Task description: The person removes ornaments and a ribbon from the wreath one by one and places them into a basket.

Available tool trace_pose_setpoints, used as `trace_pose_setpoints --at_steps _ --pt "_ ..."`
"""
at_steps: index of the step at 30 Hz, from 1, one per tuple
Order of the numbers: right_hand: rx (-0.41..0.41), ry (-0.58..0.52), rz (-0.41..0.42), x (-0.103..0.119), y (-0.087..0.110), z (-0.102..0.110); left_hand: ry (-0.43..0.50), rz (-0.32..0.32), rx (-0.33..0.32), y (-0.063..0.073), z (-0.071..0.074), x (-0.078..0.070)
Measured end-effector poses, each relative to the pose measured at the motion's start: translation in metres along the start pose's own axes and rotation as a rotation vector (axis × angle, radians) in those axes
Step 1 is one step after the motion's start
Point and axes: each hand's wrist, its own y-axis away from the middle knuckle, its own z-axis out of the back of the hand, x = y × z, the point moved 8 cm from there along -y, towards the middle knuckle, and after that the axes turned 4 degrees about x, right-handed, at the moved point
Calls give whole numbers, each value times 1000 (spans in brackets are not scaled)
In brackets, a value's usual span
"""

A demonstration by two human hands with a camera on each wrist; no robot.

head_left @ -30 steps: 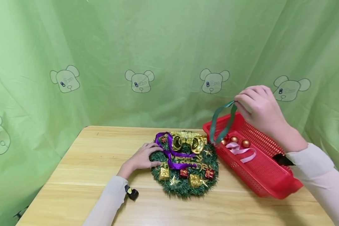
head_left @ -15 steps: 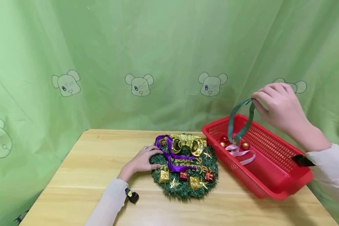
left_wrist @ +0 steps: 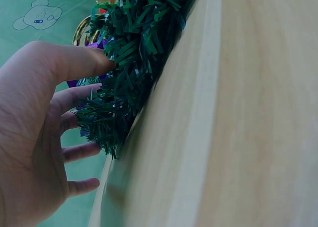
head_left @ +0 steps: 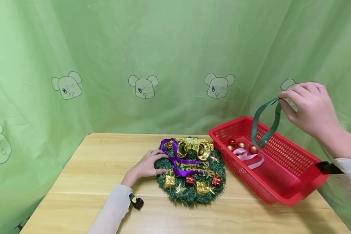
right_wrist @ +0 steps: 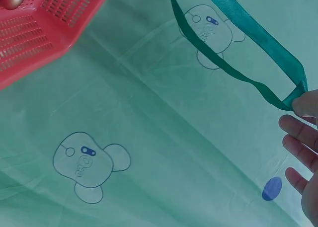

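Note:
My right hand [head_left: 313, 107] pinches one end of a green ribbon [head_left: 255, 126] and holds it up as a hanging loop over the red basket. In the right wrist view the ribbon [right_wrist: 268, 45] is caught between thumb and fingertip. My left hand [head_left: 146, 164] rests at the left edge of a green Christmas wreath [head_left: 190, 198] lying on the table, its fingers spread and fairly straight. The left wrist view shows the thumb [left_wrist: 82, 63] touching the tinsel. The wreath carries gold bells [head_left: 204, 150], small gift boxes [head_left: 201, 188], stars and a loose purple ribbon [head_left: 179, 172].
The red basket [head_left: 258, 187] stands to the right of the wreath, close beside it. Inside lie several gold and red balls [head_left: 241, 145] and a pink ribbon [head_left: 245, 157]. A green curtain [head_left: 175, 48] hangs behind the wooden table [head_left: 84, 172].
My right hand has moved to the right with the green ribbon, from above the wreath's edge to over the basket. My left hand and the wreath stay in place.

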Motion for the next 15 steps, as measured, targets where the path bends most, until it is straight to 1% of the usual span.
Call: trace_pose_setpoints --at_steps 3,9,12,15 --pt "22 -13 20 -1 7 -5 2 -2 4 0 -1 0" --pt "41 -61 99 2 23 -21 16 -2 4 -1 0 -1" --pt "81 -75 120 4 31 -30 18 -1 3 -1 1 -1" --pt "141 -82 122 6 38 -39 18 -1 0 -1 1 0"
